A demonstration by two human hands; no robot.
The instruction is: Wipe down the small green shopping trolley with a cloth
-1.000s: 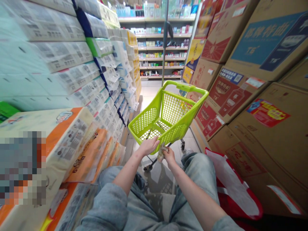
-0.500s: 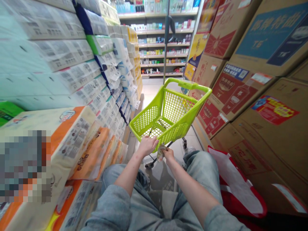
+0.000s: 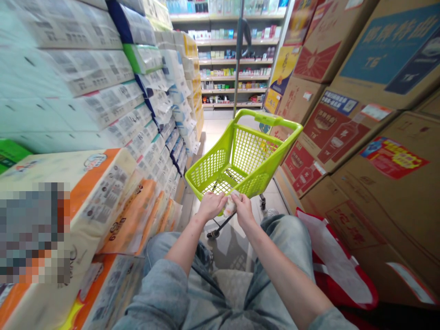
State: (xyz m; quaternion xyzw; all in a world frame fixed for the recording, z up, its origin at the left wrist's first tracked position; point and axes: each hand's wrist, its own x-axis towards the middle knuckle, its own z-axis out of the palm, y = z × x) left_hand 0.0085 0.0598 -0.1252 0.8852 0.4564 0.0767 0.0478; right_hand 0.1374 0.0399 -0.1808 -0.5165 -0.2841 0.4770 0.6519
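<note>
A lime-green shopping cart [image 3: 256, 146] with a lattice basket stands in front of me, its near corner between my knees. My left hand [image 3: 211, 206] is closed over the basket's near rim. In my right hand [image 3: 242, 210] is a crumpled, pale, stained cloth [image 3: 229, 208], pinched between thumb and fingers and pressed to the rim just right of my left hand. The fingertips under the cloth are partly hidden. Inside the basket only the lattice floor shows.
Wrapped tissue packs [image 3: 103, 73] are stacked high on the left, with orange packs [image 3: 129, 220] nearer me. Cardboard cartons [image 3: 364, 123] line the right. A red and white bag [image 3: 340, 256] lies by my right knee. A pole [image 3: 238, 68] and stocked shelves [image 3: 237, 62] stand beyond the cart.
My right hand has moved up with the cloth from below the rim to the basket's edge, close to my left hand. The left hand and the cart have hardly moved.
</note>
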